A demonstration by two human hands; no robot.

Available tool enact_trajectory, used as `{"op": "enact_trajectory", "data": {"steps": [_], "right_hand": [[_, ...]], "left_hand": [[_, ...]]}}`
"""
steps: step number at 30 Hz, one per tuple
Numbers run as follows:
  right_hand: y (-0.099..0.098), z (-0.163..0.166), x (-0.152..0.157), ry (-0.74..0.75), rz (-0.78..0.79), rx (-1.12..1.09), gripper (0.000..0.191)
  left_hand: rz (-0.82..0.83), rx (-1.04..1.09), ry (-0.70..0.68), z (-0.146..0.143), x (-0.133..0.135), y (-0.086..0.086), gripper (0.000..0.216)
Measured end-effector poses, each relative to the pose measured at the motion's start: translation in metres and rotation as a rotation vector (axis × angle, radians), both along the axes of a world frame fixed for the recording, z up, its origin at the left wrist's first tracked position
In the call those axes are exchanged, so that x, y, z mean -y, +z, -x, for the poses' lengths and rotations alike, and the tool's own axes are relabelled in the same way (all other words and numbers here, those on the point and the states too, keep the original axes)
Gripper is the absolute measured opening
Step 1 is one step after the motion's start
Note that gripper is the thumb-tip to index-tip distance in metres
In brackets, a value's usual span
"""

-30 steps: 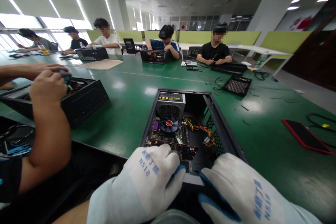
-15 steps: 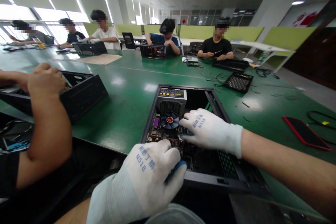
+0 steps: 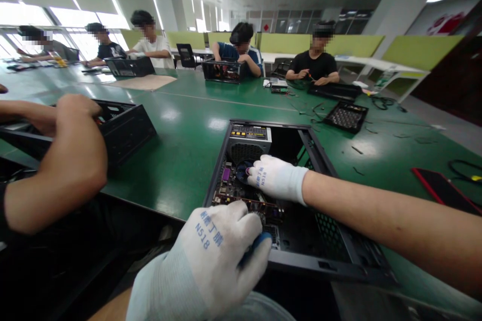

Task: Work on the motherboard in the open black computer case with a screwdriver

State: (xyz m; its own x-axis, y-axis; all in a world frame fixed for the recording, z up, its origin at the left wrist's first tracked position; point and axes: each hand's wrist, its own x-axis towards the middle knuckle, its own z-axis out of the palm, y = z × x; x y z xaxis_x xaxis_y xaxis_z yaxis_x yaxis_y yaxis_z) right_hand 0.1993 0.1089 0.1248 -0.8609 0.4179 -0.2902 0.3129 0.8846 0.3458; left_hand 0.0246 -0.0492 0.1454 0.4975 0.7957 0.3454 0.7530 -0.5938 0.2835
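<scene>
An open black computer case [image 3: 301, 260] lies in front of me, with a power supply [image 3: 248, 150] at its far left. Under it sits a dark cooling fan [image 3: 243, 176], partly covered by my gloved right hand [image 3: 274, 176]. That hand's fingers are bent together over the fan; whatever is between them is hidden. At the case's near left side is my gloved left hand [image 3: 222, 251], closed, its fingertips out of sight near an expansion card [image 3: 229, 199]. I cannot make out what it grips. A purple connector [image 3: 226, 174] shows on the circuit board.
To the left, a neighbour's bare arm [image 3: 77, 145] reaches into another black case [image 3: 131, 133]. A dark grille panel [image 3: 346, 116], small loose pieces and cables lie right of my case. A red-edged black tablet-like object [image 3: 440, 190] is farther right. Several people sit across the green table [image 3: 184, 135].
My right hand has moved left and slightly away from me, onto the fan. The left hand stays almost where it was. The neighbour's arm has shifted slightly at the other case.
</scene>
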Motion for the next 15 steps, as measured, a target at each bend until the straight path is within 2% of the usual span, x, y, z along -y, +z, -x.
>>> {"op": "enact_trajectory", "data": {"steps": [9,15], "right_hand": [[0.004,-0.026,-0.002,0.024,0.028,-0.067,0.020],[0.010,-0.043,0.007,-0.075,0.070,-0.028,0.020]], "left_hand": [[0.013,0.027,-0.023,0.001,-0.001,0.005,0.026],[0.047,0.024,-0.032,0.002,0.000,0.004,0.026]]}}
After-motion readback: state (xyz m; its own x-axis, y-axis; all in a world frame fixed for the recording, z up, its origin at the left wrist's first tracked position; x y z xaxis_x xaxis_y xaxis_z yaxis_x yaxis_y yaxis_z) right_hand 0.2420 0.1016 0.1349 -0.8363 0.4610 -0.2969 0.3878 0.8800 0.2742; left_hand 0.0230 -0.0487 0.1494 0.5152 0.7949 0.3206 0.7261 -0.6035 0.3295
